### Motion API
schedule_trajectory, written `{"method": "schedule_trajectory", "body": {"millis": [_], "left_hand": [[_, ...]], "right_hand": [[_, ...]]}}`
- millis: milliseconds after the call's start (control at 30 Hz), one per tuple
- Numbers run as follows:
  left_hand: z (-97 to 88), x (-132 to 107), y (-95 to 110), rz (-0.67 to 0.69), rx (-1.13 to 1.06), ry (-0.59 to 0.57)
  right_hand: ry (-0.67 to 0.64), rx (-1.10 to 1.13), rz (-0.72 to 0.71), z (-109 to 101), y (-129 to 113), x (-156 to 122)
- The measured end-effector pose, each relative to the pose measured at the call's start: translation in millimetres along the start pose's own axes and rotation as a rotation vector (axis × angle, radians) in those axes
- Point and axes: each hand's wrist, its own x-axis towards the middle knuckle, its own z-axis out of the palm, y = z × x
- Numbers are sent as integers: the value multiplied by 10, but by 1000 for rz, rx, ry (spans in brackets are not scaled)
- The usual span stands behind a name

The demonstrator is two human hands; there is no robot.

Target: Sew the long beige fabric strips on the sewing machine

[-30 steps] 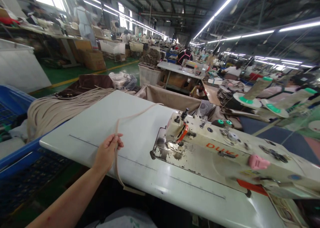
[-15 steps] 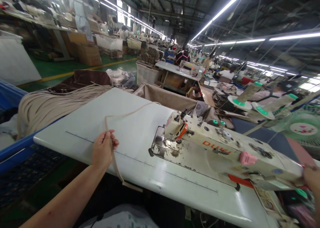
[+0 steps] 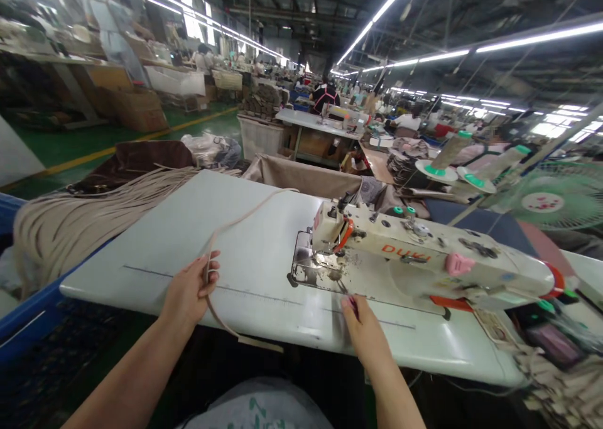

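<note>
My left hand (image 3: 191, 287) is closed around a narrow beige fabric strip (image 3: 238, 218) above the left part of the white sewing table (image 3: 254, 253). One length of the strip curves over the tabletop toward the back edge; the other hangs past the front edge, ending in a flat piece (image 3: 260, 343). In front of the sewing machine (image 3: 400, 259), my right hand (image 3: 362, 322) has thumb and fingers pinched together at the table. Something small and dark shows at its fingertips, too little visible to name. The machine's needle area (image 3: 325, 259) lies just beyond that hand.
Many beige strips (image 3: 85, 209) lie heaped over a blue crate (image 3: 28, 316) at left. A brown cloth-lined bin (image 3: 306, 176) stands behind the table. Thread cones (image 3: 450, 152) and a green fan (image 3: 551, 200) are at right. People work at tables farther back.
My right hand has come from the machine's far right end to the tabletop before the needle area. My left hand has stayed on the strip, shifting slightly. The view has turned a little right.
</note>
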Motion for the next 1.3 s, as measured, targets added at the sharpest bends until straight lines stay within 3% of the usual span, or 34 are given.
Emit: {"method": "schedule_trajectory", "body": {"millis": [167, 333, 700, 900, 1133, 1300], "left_hand": [[-113, -95, 207, -164, -51, -90], [-260, -137, 321, -157, -11, -111], [-473, -169, 390, -95, 140, -75], [-519, -163, 324, -126, 66, -82], [-506, -241, 303, -206, 121, -144], [-371, -408, 223, -215, 230, -312]], "right_hand": [[-28, -55, 15, 176, -451, 123], [-42, -157, 53, 268, -777, 264], [-26, -213, 94, 325, -999, 468], [-93, -109, -174, 241, -867, 463], [-198, 71, -454, 191, -827, 114], [-219, 481, -522, 302, -955, -91]]}}
